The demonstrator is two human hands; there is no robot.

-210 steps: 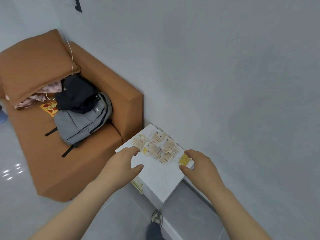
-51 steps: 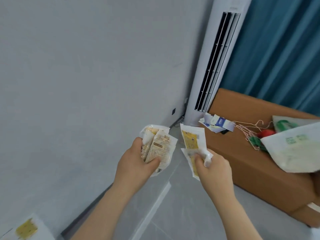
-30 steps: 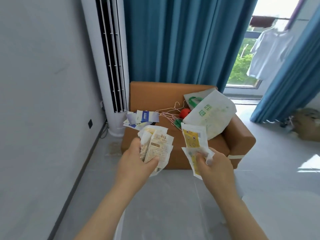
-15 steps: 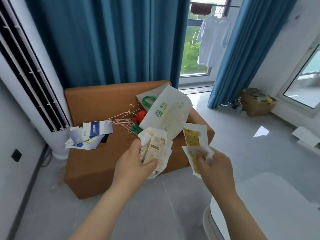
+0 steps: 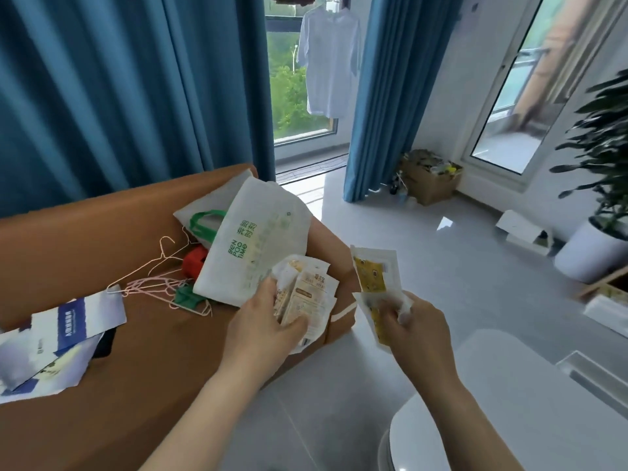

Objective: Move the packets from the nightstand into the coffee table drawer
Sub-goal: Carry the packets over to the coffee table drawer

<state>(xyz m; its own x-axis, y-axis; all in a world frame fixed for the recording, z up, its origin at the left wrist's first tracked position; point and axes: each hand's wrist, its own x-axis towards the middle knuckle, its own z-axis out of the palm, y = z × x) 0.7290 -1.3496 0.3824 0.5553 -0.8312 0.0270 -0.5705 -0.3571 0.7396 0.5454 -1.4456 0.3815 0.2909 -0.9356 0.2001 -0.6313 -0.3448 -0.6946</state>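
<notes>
Two curtains [image 5: 119, 96]: deep blue, hanging on either side of a bright window at the back of the room.
Sofa [image 5: 102, 239]: orange-brown, filling the left side, with loose items lying on its seat.
White table [image 5: 509, 402]: rounded top at the lower right, just under the right forearm. It may be the coffee table, but no drawer can be made out clearly.
Potted plant [image 5: 608, 158]: dark leaves in a white pot at the right edge.
Shirt [image 5: 328, 59]: pale, hanging outside the window.
Tote bag [image 5: 261, 246]: white with green lettering and green handles, propped on the sofa behind the left hand.
Cardboard box [image 5: 431, 178]: on the floor beside the right-hand curtain.
Leaflets [image 5: 68, 331]: blue and white, spread on the sofa at the far left.
Hangers [image 5: 159, 280]: thin pink wire, tangled beside the bag.
Left hand [image 5: 261, 331]: fingers and thumb curled round a fanned bundle, held in the air in front of the sofa.
Right hand [image 5: 418, 331]: thumb and fingers pinching two packets by their lower ends.
Beige packets [image 5: 311, 295]: several overlapping in the left hand.
Yellow packets [image 5: 372, 275]: in the right hand, one standing upright and one pointing down, just beside the left bundle but not touching it.
</notes>
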